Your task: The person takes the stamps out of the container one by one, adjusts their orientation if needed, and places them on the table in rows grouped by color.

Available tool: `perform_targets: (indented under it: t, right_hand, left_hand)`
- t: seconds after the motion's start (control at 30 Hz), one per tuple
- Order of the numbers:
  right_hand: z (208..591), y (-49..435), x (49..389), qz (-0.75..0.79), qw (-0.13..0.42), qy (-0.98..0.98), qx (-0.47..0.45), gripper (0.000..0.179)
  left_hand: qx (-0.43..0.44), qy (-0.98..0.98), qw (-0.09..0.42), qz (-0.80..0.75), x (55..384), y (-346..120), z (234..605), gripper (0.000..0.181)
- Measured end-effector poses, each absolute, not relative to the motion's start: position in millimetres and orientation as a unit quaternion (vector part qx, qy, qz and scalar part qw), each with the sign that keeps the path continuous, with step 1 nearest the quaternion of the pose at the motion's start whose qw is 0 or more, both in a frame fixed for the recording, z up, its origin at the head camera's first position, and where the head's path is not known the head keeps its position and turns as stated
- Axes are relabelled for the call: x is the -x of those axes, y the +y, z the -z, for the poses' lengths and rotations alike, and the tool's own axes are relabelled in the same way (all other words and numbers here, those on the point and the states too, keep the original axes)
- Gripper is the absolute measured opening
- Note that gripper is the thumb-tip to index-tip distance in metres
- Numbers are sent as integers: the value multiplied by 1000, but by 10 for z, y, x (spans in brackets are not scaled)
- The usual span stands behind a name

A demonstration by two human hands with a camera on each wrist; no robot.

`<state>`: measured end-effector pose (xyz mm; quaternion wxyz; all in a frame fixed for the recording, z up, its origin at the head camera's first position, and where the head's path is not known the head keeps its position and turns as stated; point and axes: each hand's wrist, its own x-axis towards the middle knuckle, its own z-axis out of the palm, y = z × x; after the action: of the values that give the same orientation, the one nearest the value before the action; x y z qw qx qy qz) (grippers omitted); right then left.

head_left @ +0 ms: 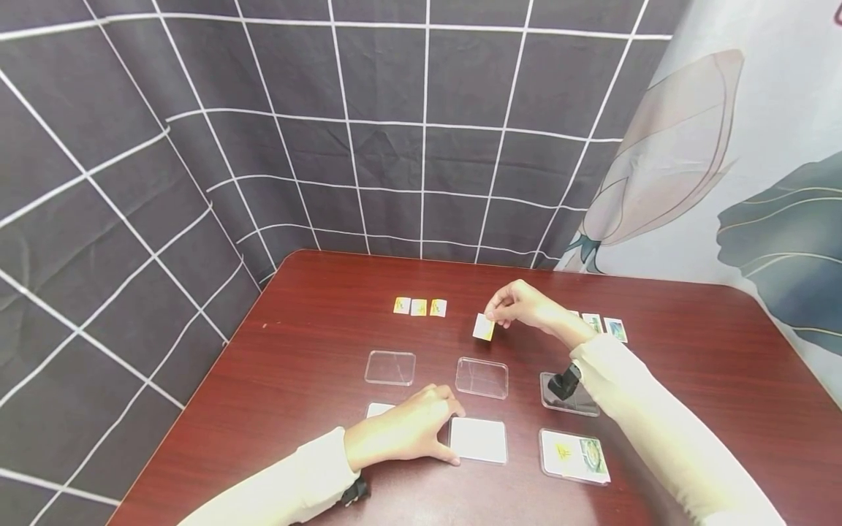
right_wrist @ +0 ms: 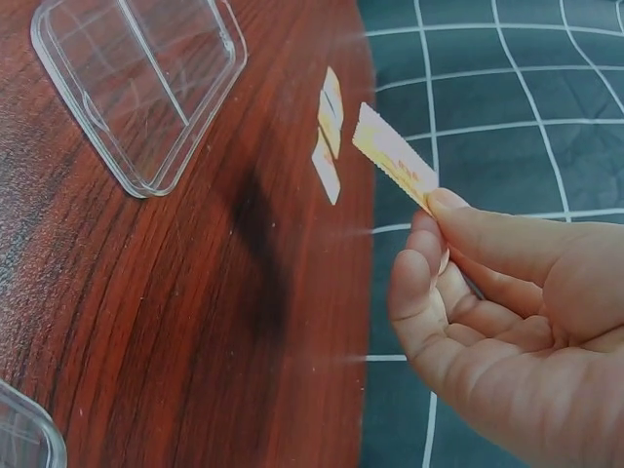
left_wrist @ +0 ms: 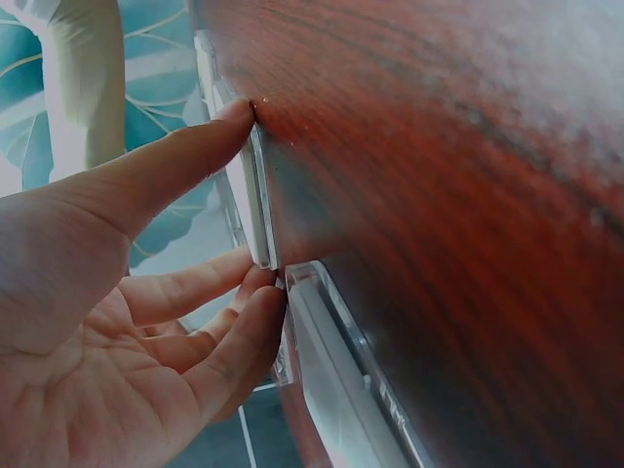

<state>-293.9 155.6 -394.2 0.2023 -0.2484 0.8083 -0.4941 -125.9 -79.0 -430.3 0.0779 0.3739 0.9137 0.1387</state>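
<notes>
My right hand pinches a postage stamp between thumb and fingertips, above the table. In the right wrist view the stamp shows a perforated edge and a yellow print. My left hand holds a clear plastic case with a white insert at its left side. In the left wrist view, the thumb is on one end of that case and the fingertips are at the other. A second white-filled case lies partly hidden behind the left hand.
Three yellowish stamps lie in a row at the back; more stamps sit behind the right forearm. Clear lids and a third lid lie mid-table. A case with two stamps is at the right front.
</notes>
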Motion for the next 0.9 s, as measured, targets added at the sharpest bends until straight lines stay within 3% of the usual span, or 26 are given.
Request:
perform_targets:
  t: [0.9]
  right_hand:
    - [4073, 1452, 3158, 512, 214, 800, 226, 13]
  left_hand:
    - [-375, 913, 80, -140, 1251, -780, 4297, 54]
